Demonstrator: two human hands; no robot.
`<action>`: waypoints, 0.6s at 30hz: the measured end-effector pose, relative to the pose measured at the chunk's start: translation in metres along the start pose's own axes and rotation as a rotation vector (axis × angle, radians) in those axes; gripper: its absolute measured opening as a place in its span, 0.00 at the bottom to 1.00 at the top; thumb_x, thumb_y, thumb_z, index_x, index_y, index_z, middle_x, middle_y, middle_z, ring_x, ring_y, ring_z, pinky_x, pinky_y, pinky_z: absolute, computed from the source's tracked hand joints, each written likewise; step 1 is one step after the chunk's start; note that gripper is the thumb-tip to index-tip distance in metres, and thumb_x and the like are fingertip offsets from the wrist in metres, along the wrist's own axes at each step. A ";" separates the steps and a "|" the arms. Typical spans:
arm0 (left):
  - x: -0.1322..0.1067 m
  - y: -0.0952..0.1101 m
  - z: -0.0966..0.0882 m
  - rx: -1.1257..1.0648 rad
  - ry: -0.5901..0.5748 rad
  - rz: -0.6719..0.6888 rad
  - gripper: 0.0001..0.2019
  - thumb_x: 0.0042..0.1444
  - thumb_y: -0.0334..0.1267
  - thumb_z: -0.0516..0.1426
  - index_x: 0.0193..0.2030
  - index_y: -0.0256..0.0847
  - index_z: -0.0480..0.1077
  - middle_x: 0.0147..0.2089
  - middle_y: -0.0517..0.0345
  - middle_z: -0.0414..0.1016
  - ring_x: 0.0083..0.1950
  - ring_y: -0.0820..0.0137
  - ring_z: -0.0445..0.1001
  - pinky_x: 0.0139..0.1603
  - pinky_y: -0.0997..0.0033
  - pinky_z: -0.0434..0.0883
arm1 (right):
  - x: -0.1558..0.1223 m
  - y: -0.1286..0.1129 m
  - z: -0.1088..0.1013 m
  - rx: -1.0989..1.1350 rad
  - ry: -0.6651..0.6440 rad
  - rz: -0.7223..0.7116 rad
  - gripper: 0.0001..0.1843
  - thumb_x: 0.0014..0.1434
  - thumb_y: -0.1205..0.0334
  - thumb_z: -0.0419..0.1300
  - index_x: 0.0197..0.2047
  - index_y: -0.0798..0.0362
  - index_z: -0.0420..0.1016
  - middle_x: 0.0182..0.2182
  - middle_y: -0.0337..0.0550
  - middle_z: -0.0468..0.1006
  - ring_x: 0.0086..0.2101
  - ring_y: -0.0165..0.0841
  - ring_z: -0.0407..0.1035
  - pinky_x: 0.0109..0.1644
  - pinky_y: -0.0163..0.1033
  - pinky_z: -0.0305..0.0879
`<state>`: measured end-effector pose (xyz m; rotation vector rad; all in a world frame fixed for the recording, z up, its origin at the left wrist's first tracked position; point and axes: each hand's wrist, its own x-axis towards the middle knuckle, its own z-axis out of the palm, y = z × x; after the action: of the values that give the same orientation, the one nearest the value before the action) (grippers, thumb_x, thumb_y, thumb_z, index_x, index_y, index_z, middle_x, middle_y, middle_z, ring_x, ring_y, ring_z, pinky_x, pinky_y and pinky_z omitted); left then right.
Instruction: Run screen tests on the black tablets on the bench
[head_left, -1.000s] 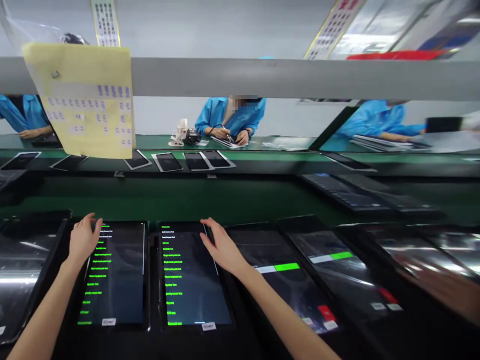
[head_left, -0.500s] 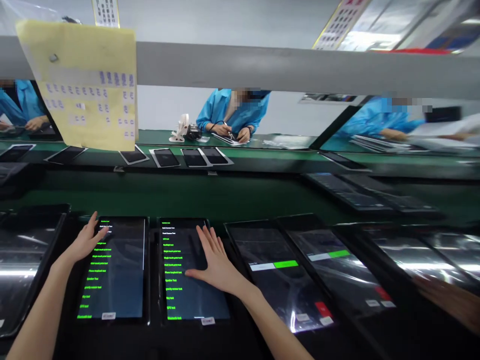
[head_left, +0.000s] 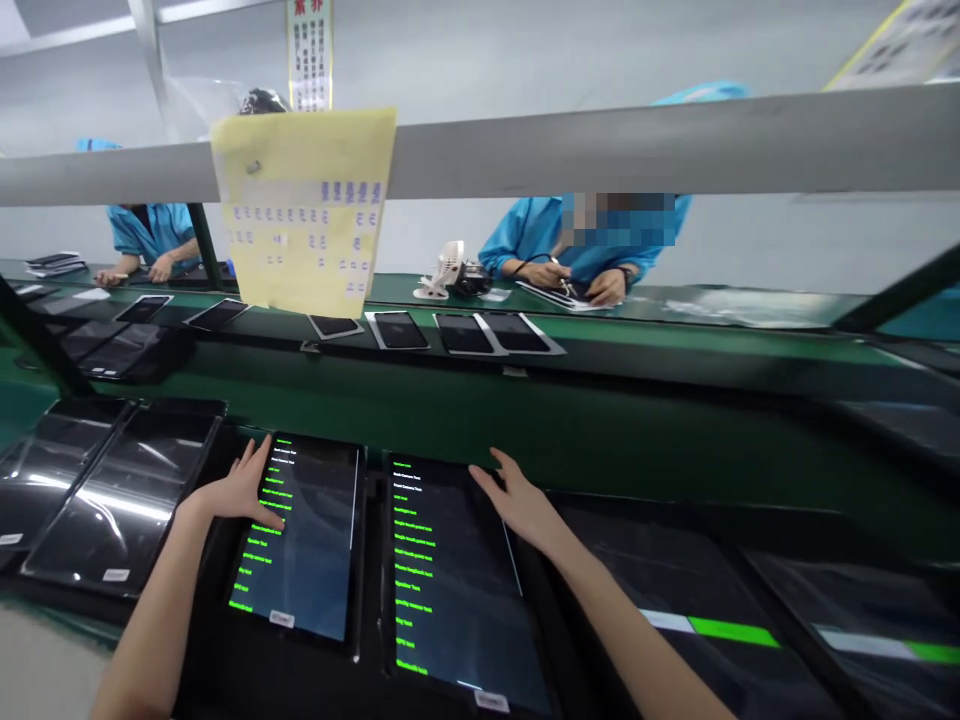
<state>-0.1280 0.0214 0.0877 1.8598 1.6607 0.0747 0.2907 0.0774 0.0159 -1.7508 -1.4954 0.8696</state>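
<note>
Two tablets lie side by side in front of me, each lit with a list of green text. My left hand rests open on the left edge of the left tablet, thumb touching the green list. My right hand lies flat and open on the upper right corner of the right tablet, fingers pointing away from me. Neither hand holds anything.
Dark tablets lie to the left; tablets showing green bars lie to the right. Beyond runs a green conveyor carrying phones. A grey rail with a yellow sheet crosses overhead. People in blue coats work opposite.
My view has swung left. My right hand slid from the middle of the right tablet's screen up to its top right corner. My left hand's thumb has moved onto the left tablet's list.
</note>
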 end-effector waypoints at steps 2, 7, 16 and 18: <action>-0.001 0.000 0.002 0.008 0.001 0.007 0.70 0.31 0.54 0.67 0.69 0.32 0.22 0.71 0.39 0.17 0.70 0.53 0.17 0.68 0.46 0.33 | 0.009 -0.002 0.003 0.048 0.008 0.044 0.38 0.50 0.40 0.56 0.56 0.60 0.68 0.51 0.62 0.72 0.53 0.55 0.65 0.59 0.57 0.56; 0.008 -0.003 0.003 -0.068 0.115 -0.004 0.69 0.30 0.56 0.68 0.71 0.35 0.28 0.72 0.37 0.32 0.72 0.49 0.31 0.67 0.45 0.37 | 0.012 -0.019 0.008 0.265 0.113 0.110 0.32 0.46 0.38 0.53 0.39 0.59 0.75 0.49 0.63 0.74 0.54 0.53 0.64 0.61 0.53 0.55; 0.055 0.001 -0.001 -0.356 0.507 -0.237 0.32 0.58 0.60 0.43 0.39 0.33 0.74 0.39 0.40 0.78 0.49 0.50 0.74 0.51 0.54 0.68 | -0.107 -0.091 -0.058 0.620 0.261 -0.146 0.21 0.50 0.39 0.60 0.30 0.48 0.78 0.37 0.49 0.78 0.42 0.48 0.72 0.46 0.49 0.69; 0.055 0.004 -0.001 -0.386 0.583 -0.256 0.27 0.57 0.57 0.45 0.35 0.35 0.74 0.37 0.40 0.78 0.50 0.48 0.74 0.53 0.52 0.66 | -0.161 -0.079 -0.073 0.572 0.198 -0.230 0.19 0.58 0.40 0.53 0.29 0.42 0.77 0.33 0.48 0.76 0.37 0.48 0.73 0.35 0.52 0.72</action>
<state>-0.1141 0.0717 0.0709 1.3900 2.0706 0.8342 0.2880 -0.0774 0.1323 -1.1824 -1.1435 0.8674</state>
